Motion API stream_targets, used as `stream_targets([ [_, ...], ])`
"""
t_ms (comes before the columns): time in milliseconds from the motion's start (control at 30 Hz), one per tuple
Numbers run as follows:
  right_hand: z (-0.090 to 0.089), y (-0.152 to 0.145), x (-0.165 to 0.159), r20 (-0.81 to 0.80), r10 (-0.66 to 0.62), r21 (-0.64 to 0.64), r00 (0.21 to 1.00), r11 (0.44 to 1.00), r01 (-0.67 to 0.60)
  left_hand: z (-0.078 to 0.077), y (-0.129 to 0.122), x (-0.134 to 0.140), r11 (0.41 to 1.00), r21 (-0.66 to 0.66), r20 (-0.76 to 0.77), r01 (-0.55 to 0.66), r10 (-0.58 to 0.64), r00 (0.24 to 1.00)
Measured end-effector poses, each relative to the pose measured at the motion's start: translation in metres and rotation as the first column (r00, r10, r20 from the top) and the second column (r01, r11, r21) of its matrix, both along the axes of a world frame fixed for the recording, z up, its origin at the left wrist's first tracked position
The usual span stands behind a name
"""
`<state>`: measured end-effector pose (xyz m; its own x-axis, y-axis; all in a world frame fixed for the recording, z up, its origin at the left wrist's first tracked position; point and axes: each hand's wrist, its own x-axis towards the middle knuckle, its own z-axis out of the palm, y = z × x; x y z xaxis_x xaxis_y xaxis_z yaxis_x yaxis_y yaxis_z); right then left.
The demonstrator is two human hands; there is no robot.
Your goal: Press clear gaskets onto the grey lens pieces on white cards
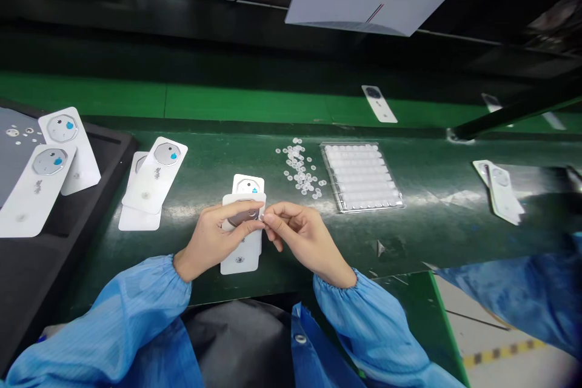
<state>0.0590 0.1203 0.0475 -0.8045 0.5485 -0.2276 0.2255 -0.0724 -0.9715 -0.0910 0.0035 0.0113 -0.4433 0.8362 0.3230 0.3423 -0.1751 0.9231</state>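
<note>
In front of me lie two overlapping white phone back covers (240,262), each with a round camera area near its top. Over the upper cover is my left hand (213,236), its thumb and index finger apart in a curve around the camera area. My right hand (302,235) is pinched closed at the cover's right edge, its fingertips meeting those of the left. A tiny whitish piece (261,216) shows at the right fingertips; its exact kind is too small to make out. Loose small clear round pieces (300,165) are scattered beyond my right hand.
A clear tray (335,194) with rows of white round pieces stands to the right. More white covers lie left (157,179), on a black foam tray (102,151), and far right (502,193). One cover (379,104) sits on the green strip behind. A blue sleeve (522,285) is at right.
</note>
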Motion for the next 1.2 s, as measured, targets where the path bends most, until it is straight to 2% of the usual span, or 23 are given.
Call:
stream_targets([
  [133, 0.001, -0.003, -0.001, 0.034, -0.037, 0.128, 0.999, 0.991, 0.033, -0.001, -0.002, 0.000, 0.998, -0.054, 0.021, 0.015, -0.013, 1.000],
  [233, 0.002, -0.007, -0.003, 0.057, -0.095, 0.287, 0.994, 0.955, 0.074, 0.001, -0.003, 0.001, 0.994, -0.105, 0.047, 0.015, -0.010, 0.999],
  [300, 0.002, -0.009, -0.004, 0.062, -0.103, 0.343, 0.993, 0.936, 0.076, 0.003, -0.003, 0.001, 0.992, -0.127, 0.056, 0.011, -0.004, 0.998],
  [500, -0.002, -0.010, -0.006, 0.067, -0.120, 0.394, 0.990, 0.915, 0.085, 0.004, -0.004, 0.000, 0.989, -0.146, 0.055, 0.012, -0.004, 0.998],
  [733, -0.004, -0.015, -0.009, 0.071, -0.147, 0.446, 0.987, 0.889, 0.100, 0.001, -0.005, 0.002, 0.981, -0.151, 0.275, 0.122, -0.077, 0.958],
  [867, -0.004, -0.015, -0.010, 0.053, -0.194, 0.437, 0.980, 0.886, 0.152, 0.003, -0.008, 0.004, 0.983, -0.116, 0.367, 0.142, -0.091, 0.926],
  [967, -0.006, -0.010, -0.011, 0.027, -0.213, 0.326, 0.977, 0.925, 0.193, 0.004, -0.010, 0.003, 0.981, -0.074, 0.486, 0.180, -0.122, 0.865],
  [1100, -0.016, -0.003, -0.016, 0.014, -0.121, 0.093, 0.993, 0.988, 0.120, 0.002, -0.004, -0.003, 0.982, -0.082, 0.582, 0.168, -0.090, 0.808],
  [1200, -0.025, -0.003, -0.015, -0.007, -0.058, 0.045, 0.998, 0.997, 0.058, -0.003, 0.004, -0.007, 0.980, -0.163, 0.591, 0.117, 0.002, 0.806],
])
